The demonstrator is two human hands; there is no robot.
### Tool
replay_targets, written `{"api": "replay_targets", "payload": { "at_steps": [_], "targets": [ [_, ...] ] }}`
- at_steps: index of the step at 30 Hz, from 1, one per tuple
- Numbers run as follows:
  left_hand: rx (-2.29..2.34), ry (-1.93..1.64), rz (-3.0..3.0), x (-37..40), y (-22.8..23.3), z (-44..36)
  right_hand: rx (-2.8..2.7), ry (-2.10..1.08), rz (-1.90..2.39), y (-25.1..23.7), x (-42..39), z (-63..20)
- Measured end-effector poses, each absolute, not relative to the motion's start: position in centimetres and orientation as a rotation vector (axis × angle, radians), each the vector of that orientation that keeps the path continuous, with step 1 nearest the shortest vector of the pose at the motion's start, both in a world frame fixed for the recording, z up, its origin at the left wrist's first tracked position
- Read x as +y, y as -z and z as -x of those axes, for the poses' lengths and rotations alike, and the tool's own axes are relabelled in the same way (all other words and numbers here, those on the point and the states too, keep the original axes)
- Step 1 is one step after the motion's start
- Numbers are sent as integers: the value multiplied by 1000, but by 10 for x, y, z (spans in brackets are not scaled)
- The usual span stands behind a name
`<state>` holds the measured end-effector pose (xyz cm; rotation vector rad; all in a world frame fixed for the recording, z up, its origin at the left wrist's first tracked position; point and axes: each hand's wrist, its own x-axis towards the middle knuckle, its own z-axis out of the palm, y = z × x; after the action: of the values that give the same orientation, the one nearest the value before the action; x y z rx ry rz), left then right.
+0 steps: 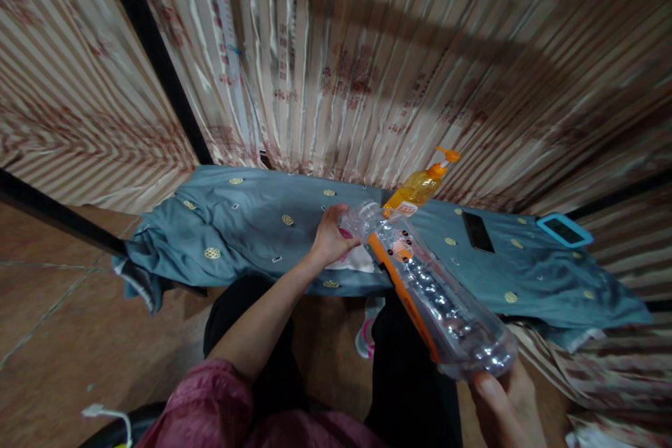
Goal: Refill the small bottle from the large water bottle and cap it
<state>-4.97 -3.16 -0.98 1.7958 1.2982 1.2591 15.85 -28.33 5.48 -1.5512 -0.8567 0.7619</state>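
Observation:
A large clear plastic bottle (435, 287) with an orange label lies tilted, its neck pointing away from me over the bench. My left hand (330, 238) grips the bottle's neck and cap end. Under the bottle's base, my right hand (501, 399) holds it up near the lower right. A white cloth (360, 260) lies on the bench just below the neck, next to my left hand. An orange pump bottle (420, 187) stands right behind the clear bottle's neck.
A low bench draped with a teal cloth (246, 224) runs across the middle. On it lie a black phone (477, 231) and a blue-framed device (564, 229). Striped curtains hang behind. A white cable (108, 414) lies on the brown floor.

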Motion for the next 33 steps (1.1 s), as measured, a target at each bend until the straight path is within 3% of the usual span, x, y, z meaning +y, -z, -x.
{"api": "replay_targets", "payload": {
  "at_steps": [33],
  "targets": [
    [1291,-1284,-1820,-31,12,49,-843,-785,1571,-65,-282,-152]
  ]
}}
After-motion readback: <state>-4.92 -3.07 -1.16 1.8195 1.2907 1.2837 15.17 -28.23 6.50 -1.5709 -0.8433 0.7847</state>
